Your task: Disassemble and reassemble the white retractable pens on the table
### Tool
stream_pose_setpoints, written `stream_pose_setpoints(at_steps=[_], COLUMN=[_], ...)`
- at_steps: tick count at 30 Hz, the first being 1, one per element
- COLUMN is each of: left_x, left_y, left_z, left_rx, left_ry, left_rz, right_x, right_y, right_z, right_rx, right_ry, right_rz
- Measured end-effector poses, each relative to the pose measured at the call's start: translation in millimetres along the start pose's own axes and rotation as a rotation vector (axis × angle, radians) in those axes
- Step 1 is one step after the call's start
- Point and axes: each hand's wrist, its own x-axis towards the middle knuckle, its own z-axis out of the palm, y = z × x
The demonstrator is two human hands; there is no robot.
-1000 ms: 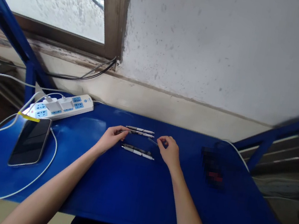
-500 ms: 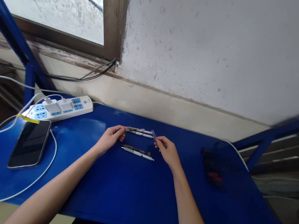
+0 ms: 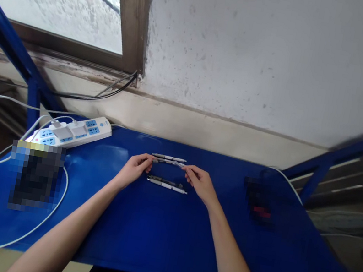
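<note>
My left hand [image 3: 135,167] is closed in a pinch at the left end of a slim, pale, pen-like piece [image 3: 165,161]. At its other end my right hand [image 3: 198,179] pinches a small see-through piece [image 3: 179,164]. Whether the two pieces touch or are one is too small to tell. Just behind them lies a white pen with dark parts [image 3: 171,158]. Nearer to me, between the hands, a dark pen [image 3: 165,181] rests alongside a white pen [image 3: 166,186].
On the blue table [image 3: 151,233], a white power strip [image 3: 101,128] with plugs stands back left. A blurred-out dark object [image 3: 37,179] and a white cable [image 3: 62,195] lie in front of it. Another dark blurred object [image 3: 257,200] sits on the right. Behind is a wall [image 3: 249,64].
The see-through pieces in my two hands have come together, level between the fingers. My right hand has shifted slightly left. The pens nearer to me have stayed put.
</note>
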Motion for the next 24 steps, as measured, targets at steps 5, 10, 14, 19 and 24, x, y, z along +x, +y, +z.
stream_pose_setpoints(at_steps=[5,10,14,19,24], left_x=[-1.5,-2.7,-3.0,-3.6,-3.1], left_y=[4.3,9.1,10.1,9.7,9.3], left_z=[0.7,3.7,3.8,2.9,2.5], left_rx=[-0.024,-0.146,-0.109,-0.106,-0.142], left_ry=[-0.019,-0.003,0.015,0.021,-0.015], left_rz=[0.007,0.022,0.009,0.014,0.072], right_x=[-0.3,-1.1,-1.9,-1.5,-0.3], right_y=[-3.7,-9.3,-8.3,-5.3,-5.3], right_z=[1.5,7.5,11.7,14.3,12.0], right_rx=[0.244,0.439,0.431,0.398,0.489], right_ry=[0.076,0.063,-0.033,-0.064,-0.025], right_rz=[-0.012,0.019,0.008,0.025,0.084])
